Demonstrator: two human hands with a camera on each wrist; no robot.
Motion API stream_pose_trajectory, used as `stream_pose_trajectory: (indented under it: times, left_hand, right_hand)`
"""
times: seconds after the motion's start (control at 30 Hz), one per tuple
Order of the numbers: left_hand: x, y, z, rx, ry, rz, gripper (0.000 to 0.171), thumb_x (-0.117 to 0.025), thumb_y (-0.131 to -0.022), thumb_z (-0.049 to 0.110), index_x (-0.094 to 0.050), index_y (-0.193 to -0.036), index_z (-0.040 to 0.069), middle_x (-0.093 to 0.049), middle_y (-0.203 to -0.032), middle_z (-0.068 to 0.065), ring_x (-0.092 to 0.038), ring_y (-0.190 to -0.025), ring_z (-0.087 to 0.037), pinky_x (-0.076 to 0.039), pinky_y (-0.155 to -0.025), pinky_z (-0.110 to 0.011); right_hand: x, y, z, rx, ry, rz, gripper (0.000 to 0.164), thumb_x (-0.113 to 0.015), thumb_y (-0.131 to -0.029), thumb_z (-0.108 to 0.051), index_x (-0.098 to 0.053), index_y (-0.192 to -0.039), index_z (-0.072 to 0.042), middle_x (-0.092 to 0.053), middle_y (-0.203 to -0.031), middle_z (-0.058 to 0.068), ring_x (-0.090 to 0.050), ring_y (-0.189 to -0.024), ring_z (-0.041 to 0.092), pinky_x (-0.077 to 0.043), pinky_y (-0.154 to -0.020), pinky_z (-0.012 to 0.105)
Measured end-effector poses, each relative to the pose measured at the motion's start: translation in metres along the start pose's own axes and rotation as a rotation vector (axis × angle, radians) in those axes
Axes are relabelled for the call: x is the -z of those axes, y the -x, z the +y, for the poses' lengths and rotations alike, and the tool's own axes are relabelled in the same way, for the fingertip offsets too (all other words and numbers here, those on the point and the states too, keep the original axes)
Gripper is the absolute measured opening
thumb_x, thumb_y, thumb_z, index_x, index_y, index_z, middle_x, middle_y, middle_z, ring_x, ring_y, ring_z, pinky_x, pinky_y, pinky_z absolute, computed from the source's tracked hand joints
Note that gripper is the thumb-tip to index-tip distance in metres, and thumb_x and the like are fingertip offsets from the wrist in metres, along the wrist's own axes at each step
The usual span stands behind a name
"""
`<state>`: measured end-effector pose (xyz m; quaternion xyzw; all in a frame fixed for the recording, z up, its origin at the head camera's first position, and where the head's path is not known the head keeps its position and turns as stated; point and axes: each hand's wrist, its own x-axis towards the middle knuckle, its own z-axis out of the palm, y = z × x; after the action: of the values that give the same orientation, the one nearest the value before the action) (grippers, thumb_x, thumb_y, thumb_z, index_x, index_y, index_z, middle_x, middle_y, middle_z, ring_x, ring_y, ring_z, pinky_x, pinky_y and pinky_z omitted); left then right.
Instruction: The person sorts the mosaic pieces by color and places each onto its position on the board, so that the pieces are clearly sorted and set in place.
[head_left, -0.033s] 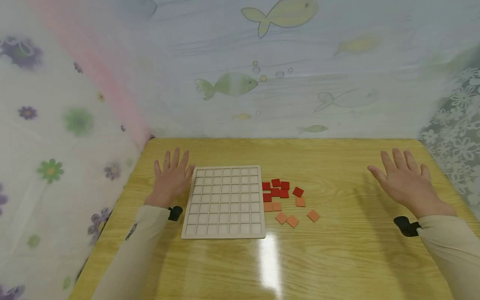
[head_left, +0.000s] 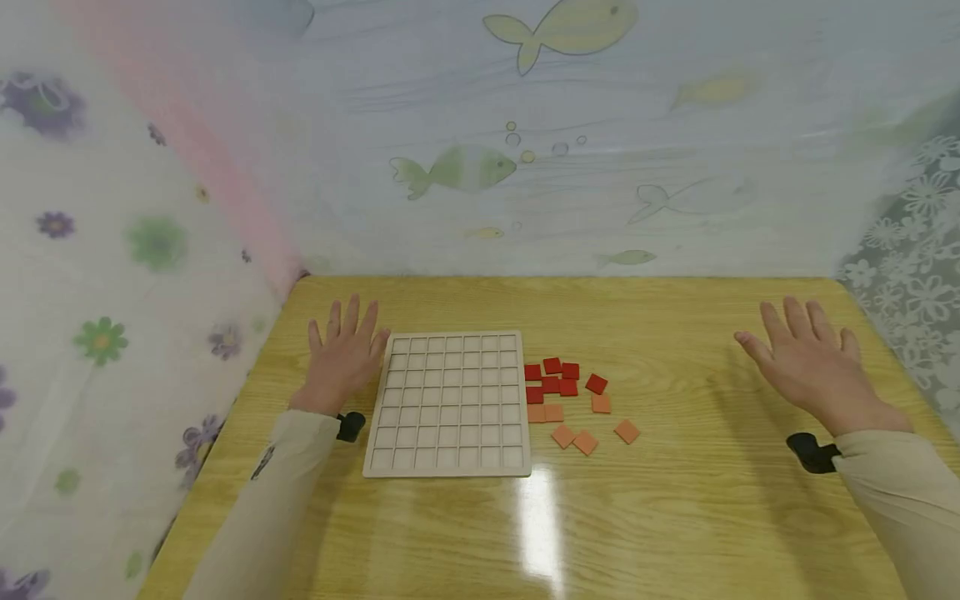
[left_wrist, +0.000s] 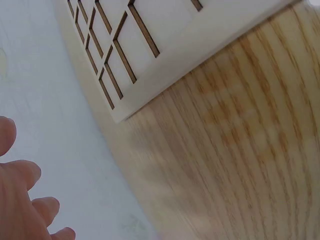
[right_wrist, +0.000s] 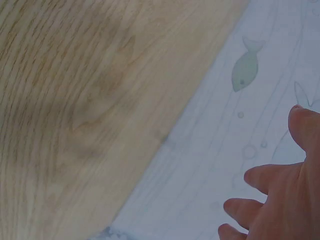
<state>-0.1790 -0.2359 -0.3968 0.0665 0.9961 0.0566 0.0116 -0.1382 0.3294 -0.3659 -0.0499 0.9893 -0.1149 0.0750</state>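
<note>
Pale square gridded board (head_left: pixel 448 413) lies beside red square tiles (head_left: pixel 551 384) and orange square tiles (head_left: pixel 553 412) on the wood-grain surface (head_left: pixel 675 517); left hand (head_left: pixel 339 372) and right hand (head_left: pixel 816 372), fingers (head_left: pixel 352 315) spread, hold nothing.

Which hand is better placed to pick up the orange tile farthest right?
Probably the right hand: it is empty and nearer that orange tile, with only tabletop between. The left hand is empty too, but the board lies between.

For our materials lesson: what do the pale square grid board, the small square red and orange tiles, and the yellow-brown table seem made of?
Grid board: probably matt wood; brown cell walls.
Red tiles, orange tiles: perhaps matt painted wood or plastic; evenly coloured.
Table: glossy wood or laminate, with grain and glare.
</note>
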Motion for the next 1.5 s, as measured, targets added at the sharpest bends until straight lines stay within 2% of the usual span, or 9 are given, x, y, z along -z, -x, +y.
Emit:
stream_pose_trajectory:
  times: [0.5,0.63,0.8,0.9,0.97,1.07,1.13,1.37,1.5]
  left_hand:
    - [0.000,0.006,-0.006,0.037,0.037,-0.029,0.061,-0.013,-0.094,0.050,0.004,-0.145,0.019,0.008,-0.148,-0.011,0.015,-0.132,-0.032,0.009,-0.095,-0.062]
    - [-0.002,0.009,-0.008,0.041,0.043,-0.010,0.063,-0.015,-0.094,0.051,-0.001,-0.145,0.018,0.007,-0.148,-0.011,0.010,-0.132,-0.033,0.005,-0.096,-0.062]
    - [-0.006,0.012,-0.012,0.031,0.092,0.041,0.063,-0.023,-0.094,0.050,-0.023,-0.142,0.009,-0.001,-0.148,-0.015,-0.001,-0.132,-0.037,-0.008,-0.097,-0.060]
    - [-0.008,0.015,-0.016,0.051,0.194,0.070,0.062,-0.028,-0.093,0.050,-0.033,-0.138,0.007,-0.010,-0.146,-0.016,-0.010,-0.131,-0.038,-0.016,-0.097,-0.058]
    - [-0.009,0.018,-0.019,0.077,0.278,0.076,0.063,-0.029,-0.092,0.052,-0.037,-0.136,0.007,-0.018,-0.143,-0.017,-0.017,-0.128,-0.039,-0.021,-0.095,-0.057]
    - [-0.011,0.024,-0.021,0.134,0.413,0.069,0.064,-0.030,-0.090,0.055,-0.040,-0.134,0.010,-0.032,-0.137,-0.017,-0.032,-0.121,-0.037,-0.029,-0.092,-0.053]
    - [-0.013,0.030,-0.020,0.171,0.481,0.046,0.063,-0.032,-0.090,0.055,-0.043,-0.133,0.010,-0.041,-0.130,-0.015,-0.041,-0.114,-0.034,-0.035,-0.087,-0.051]
    - [-0.020,0.045,-0.011,0.316,0.725,-0.154,0.057,-0.038,-0.090,0.051,-0.042,-0.132,0.013,-0.045,-0.127,-0.012,-0.052,-0.104,-0.027,-0.044,-0.080,-0.039]
    - [-0.019,0.051,-0.005,0.364,0.776,-0.175,0.057,-0.039,-0.092,0.046,-0.035,-0.137,0.011,-0.043,-0.128,-0.016,-0.056,-0.096,-0.028,-0.044,-0.081,-0.041]
  right_hand:
    - [-0.007,-0.002,-0.001,0.003,0.031,-0.025,0.078,-0.019,-0.091,-0.057,0.004,-0.143,-0.003,0.012,-0.142,0.029,0.018,-0.125,0.045,0.008,-0.088,0.067]
    - [-0.012,-0.004,-0.003,0.012,0.036,-0.019,0.077,-0.019,-0.092,-0.057,0.002,-0.143,-0.003,0.009,-0.142,0.029,0.015,-0.126,0.045,0.005,-0.088,0.067]
    - [-0.015,-0.005,-0.009,0.035,0.060,0.063,0.075,-0.025,-0.093,-0.053,-0.009,-0.143,-0.001,-0.016,-0.138,0.031,-0.012,-0.124,0.049,-0.007,-0.089,0.065]
    - [-0.019,-0.004,-0.015,0.043,0.115,0.118,0.072,-0.035,-0.091,-0.051,-0.024,-0.139,0.002,-0.036,-0.126,0.033,-0.037,-0.108,0.049,-0.027,-0.082,0.061]
    - [-0.021,-0.002,-0.019,0.035,0.117,0.131,0.067,-0.042,-0.091,-0.048,-0.034,-0.134,0.003,-0.045,-0.117,0.033,-0.051,-0.089,0.045,-0.040,-0.065,0.053]
    - [-0.025,-0.001,-0.025,0.027,0.073,0.145,0.055,-0.047,-0.091,-0.040,-0.047,-0.124,0.003,-0.054,-0.107,0.029,-0.057,-0.065,0.032,-0.041,-0.046,0.039]
    - [-0.026,0.000,-0.028,0.021,0.015,0.158,0.046,-0.047,-0.091,-0.036,-0.052,-0.118,0.002,-0.059,-0.100,0.025,-0.055,-0.057,0.024,-0.039,-0.042,0.033]
    - [-0.033,0.002,-0.040,0.025,-0.077,0.237,0.036,-0.047,-0.092,-0.032,-0.061,-0.105,-0.002,-0.063,-0.089,0.016,-0.056,-0.062,0.023,-0.041,-0.048,0.035]
    - [-0.042,0.002,-0.051,0.022,-0.139,0.238,0.038,-0.047,-0.092,-0.034,-0.062,-0.106,-0.003,-0.063,-0.092,0.016,-0.057,-0.071,0.028,-0.042,-0.054,0.040]
